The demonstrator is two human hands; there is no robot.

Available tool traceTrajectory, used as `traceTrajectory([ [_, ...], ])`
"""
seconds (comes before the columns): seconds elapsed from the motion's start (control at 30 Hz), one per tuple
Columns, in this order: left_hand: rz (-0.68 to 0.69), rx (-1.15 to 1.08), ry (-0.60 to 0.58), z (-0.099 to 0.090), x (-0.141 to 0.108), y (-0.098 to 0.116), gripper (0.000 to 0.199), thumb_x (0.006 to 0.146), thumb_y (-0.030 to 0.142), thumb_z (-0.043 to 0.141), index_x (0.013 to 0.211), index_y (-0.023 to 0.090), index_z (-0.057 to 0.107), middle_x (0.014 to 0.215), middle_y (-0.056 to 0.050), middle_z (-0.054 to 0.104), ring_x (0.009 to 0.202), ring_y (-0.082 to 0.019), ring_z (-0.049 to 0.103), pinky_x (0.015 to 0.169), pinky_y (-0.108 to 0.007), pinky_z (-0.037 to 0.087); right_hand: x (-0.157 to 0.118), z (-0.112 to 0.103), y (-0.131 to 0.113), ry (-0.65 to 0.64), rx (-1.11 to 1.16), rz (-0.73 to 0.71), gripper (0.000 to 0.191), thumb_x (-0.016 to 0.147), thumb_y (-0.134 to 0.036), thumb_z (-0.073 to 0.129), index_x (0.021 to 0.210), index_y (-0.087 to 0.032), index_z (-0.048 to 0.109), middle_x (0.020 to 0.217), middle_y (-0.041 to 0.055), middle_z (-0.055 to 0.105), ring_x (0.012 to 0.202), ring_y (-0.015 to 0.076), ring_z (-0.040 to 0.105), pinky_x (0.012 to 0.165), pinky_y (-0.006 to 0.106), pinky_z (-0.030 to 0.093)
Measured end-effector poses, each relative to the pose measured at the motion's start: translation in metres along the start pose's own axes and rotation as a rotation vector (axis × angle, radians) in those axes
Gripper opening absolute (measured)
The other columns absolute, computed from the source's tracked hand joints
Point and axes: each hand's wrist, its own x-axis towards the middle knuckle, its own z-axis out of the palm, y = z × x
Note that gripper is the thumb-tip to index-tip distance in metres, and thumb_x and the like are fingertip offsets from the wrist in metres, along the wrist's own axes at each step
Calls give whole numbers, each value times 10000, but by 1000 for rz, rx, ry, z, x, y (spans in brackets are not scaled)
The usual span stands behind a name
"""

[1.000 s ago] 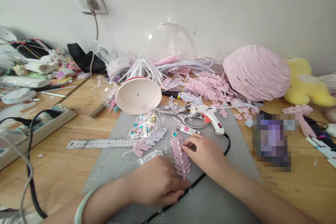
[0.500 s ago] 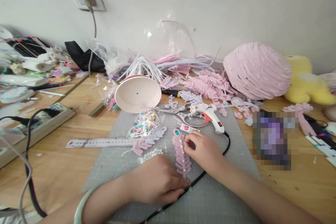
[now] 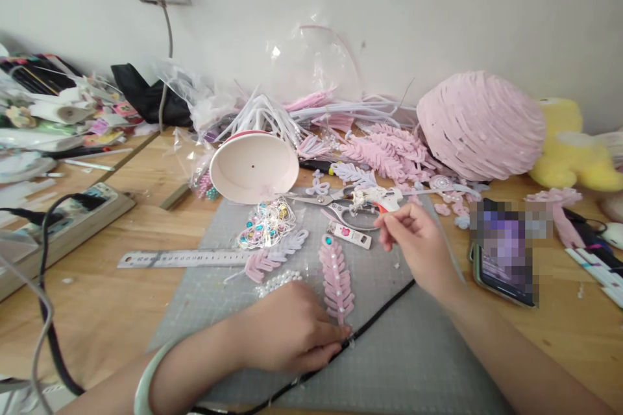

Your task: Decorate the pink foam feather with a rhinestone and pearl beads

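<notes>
A pink pipe-cleaner feather (image 3: 335,275) lies upright on the grey cutting mat (image 3: 418,363), a row of white pearl beads down its middle and a blue gem at its top. My left hand (image 3: 292,327) is closed at its lower end, pinching the stem. My right hand (image 3: 421,243), fingers curled together, is over the handle of the white glue gun (image 3: 382,196); whether it grips the handle is hidden. Silver scissors (image 3: 335,207) lie beside the gun. A white USB stick (image 3: 349,235) rests near the feather's tip. White pearl beads (image 3: 280,282) lie left of the feather.
A black cord (image 3: 384,305) crosses the mat. Strung gems (image 3: 267,224), a steel ruler (image 3: 180,258) and a white oval bowl (image 3: 253,168) are at left. A phone (image 3: 506,266) lies right. Behind are pink feathers (image 3: 389,149) and a large pink wrapped ball (image 3: 481,126).
My right hand has left the pearl-lined feather and moved right and up to the glue gun's handle. My left hand stays at the stem. The view has shifted slightly.
</notes>
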Motion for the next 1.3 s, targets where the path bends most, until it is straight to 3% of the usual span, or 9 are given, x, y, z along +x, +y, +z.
traceTrajectory([
  [0.1,3,8,-7,-1,0,0,176,893,218,442,978,194,594,669,-3,662,595,-161,588,530,-317,316,4,-5,-11,-91,343,166,285,710,-294,620,622,-201,365,549,-83,462,379,22,315,367,160,218],
  [0.2,5,4,1,-1,1,0,189,896,220,436,995,197,595,660,-3,659,593,-161,585,528,-317,317,3,-7,-13,-154,375,217,317,713,-301,626,627,-210,335,468,-125,293,352,22,200,359,161,149],
  [0.33,4,-3,8,-1,1,0,185,888,214,448,997,198,596,676,-4,667,599,-162,591,530,-321,329,-6,-1,-1,-293,-174,87,77,772,-284,552,809,-228,515,468,-104,381,379,67,330,397,194,229],
  [0.43,0,-8,12,0,1,-1,191,890,216,443,1002,200,597,682,-7,670,604,-164,597,528,-321,333,-13,9,10,-340,-659,-87,138,812,-265,512,869,-227,632,641,-24,623,555,120,539,517,237,367],
  [0.53,2,-21,17,0,0,0,200,889,210,441,1017,201,595,689,-10,673,606,-165,599,529,-319,330,-16,19,17,-364,-804,-150,188,831,-293,521,909,-236,682,858,19,711,722,160,627,645,272,441],
  [0.73,3,-19,-13,-1,1,0,205,893,209,439,1024,187,596,709,-23,680,629,-172,602,547,-308,327,-15,27,22,-457,-773,-196,213,846,-238,519,968,-235,694,1013,30,704,936,185,632,789,290,445],
  [0.83,3,-11,-20,-1,1,0,212,894,213,440,1038,186,594,722,-18,683,636,-173,604,552,-312,335,-16,28,22,-479,-799,-199,195,840,-199,504,874,-219,695,917,21,711,847,166,633,726,263,431],
  [1.07,3,-6,-3,-1,1,0,183,886,213,453,993,186,599,696,-17,677,616,-168,607,528,-315,338,-15,31,21,-371,-720,-171,140,814,-174,469,764,-193,598,718,-4,628,642,124,548,585,229,373],
  [1.3,-3,-3,17,-1,0,0,195,886,221,451,1008,195,601,686,-8,676,599,-162,604,526,-309,353,-11,23,17,-258,-519,-126,199,866,-325,416,745,-197,508,644,-17,542,585,119,497,555,234,382],
])
